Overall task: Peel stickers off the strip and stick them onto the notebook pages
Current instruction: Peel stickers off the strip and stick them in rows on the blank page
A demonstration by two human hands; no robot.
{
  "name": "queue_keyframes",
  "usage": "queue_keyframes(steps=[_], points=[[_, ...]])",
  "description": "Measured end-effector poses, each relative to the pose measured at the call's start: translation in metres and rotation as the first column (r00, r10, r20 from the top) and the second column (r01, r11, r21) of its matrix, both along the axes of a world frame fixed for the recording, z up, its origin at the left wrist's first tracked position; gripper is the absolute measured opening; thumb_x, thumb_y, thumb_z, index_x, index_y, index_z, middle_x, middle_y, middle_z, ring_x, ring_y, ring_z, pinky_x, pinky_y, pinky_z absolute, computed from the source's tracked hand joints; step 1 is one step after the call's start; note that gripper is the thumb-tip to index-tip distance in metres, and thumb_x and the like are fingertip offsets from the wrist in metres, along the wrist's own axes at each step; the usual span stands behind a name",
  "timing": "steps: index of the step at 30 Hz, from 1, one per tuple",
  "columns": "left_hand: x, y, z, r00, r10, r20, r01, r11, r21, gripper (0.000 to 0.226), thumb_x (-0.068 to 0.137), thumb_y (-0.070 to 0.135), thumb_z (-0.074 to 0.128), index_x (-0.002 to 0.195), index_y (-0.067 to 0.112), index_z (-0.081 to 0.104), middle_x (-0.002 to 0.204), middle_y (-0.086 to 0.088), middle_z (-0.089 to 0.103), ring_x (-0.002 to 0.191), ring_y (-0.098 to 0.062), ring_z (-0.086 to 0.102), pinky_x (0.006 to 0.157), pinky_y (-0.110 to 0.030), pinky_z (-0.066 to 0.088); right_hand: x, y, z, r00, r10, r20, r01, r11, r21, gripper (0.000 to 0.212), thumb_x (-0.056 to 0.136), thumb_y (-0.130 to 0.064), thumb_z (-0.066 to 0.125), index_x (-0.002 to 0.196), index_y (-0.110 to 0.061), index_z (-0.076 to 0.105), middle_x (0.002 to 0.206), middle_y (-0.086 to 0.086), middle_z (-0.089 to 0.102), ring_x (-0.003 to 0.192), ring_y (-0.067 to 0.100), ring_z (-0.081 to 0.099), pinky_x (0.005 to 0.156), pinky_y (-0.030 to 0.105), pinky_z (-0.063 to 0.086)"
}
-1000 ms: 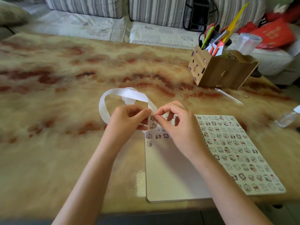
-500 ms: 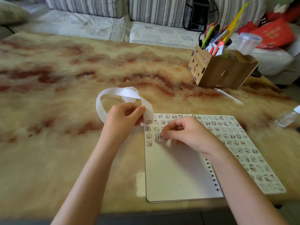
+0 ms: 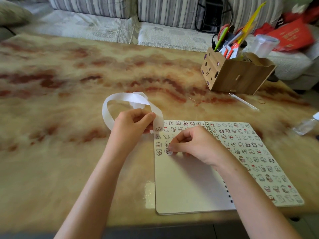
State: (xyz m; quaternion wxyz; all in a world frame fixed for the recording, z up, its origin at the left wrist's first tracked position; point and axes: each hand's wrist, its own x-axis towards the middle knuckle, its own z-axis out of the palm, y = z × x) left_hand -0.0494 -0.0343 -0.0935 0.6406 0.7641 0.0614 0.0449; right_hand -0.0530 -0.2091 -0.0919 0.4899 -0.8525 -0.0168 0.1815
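The right hand (image 3: 193, 144) is curled low over the left page of the notebook (image 3: 189, 187), its fingertips (image 3: 172, 150) pinched narrow and pressing a small sticker (image 3: 168, 151) flat onto the paper, just right of the one at the page's left edge. The left hand (image 3: 133, 125) sits just off the notebook's top-left corner, thumb and fingers closed on the strip (image 3: 127, 99). From that grip the white strip loops up and away over the tabletop (image 3: 69, 152), curls back on itself, and its free end hangs down toward the page with one sticker on it, pointing at the near edge. The notebook lies open and flat near the tabletop's front edge, its spiral spine running away from the person and leaning slightly left. The right page is filled with rows of stickers; the left has only a few short rows at the top. Farther back on the right stands a wooden pen box (image 3: 236, 73).
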Motion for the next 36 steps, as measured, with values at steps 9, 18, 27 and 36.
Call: queue_keyframes(steps=[9,18,27,36], points=[[0.000,0.000,0.000,1.000,0.000,0.000,0.000,1.000,0.001,0.018,0.090,0.018,0.060,0.078,0.013,0.072,0.071,0.001,0.073,0.068,-0.007,0.068,0.074,-0.022,0.057,-0.001,0.002,-0.001,0.999,0.015,0.031,-0.013,0.999,-0.049,0.006,0.073,-0.012,0.076,0.071,-0.009,0.073,0.073,0.006,0.074,0.062,0.018,0.049,0.061,0.032,0.034],[0.000,0.000,0.001,1.000,-0.009,0.001,0.009,1.000,-0.003,0.019,0.090,0.018,0.060,0.075,0.016,0.071,0.063,0.008,0.071,0.065,-0.003,0.067,0.069,-0.017,0.056,-0.002,0.005,-0.002,0.997,0.020,0.072,-0.009,0.989,-0.145,0.005,0.073,-0.016,0.076,0.071,-0.013,0.072,0.066,-0.001,0.071,0.057,0.012,0.049,0.058,0.027,0.035],[-0.001,-0.001,0.001,1.000,-0.010,0.001,0.010,1.000,-0.002,0.019,0.090,0.017,0.060,0.075,0.014,0.071,0.065,0.006,0.071,0.065,-0.004,0.067,0.069,-0.017,0.056,0.000,0.001,-0.004,0.987,0.001,0.158,0.040,0.966,-0.254,0.038,0.064,-0.038,0.086,0.086,-0.024,0.058,0.068,-0.012,0.054,0.061,0.008,0.050,0.061,0.030,0.036],[-0.003,-0.001,0.003,1.000,-0.014,0.003,0.014,1.000,0.011,0.018,0.091,0.016,0.059,0.078,0.014,0.072,0.067,0.005,0.072,0.064,-0.002,0.066,0.068,-0.015,0.055,0.002,-0.005,-0.002,0.994,0.066,0.089,-0.045,0.975,-0.219,0.024,0.076,-0.032,0.078,0.088,-0.022,0.059,0.071,-0.008,0.052,0.062,0.010,0.047,0.063,0.030,0.038]])
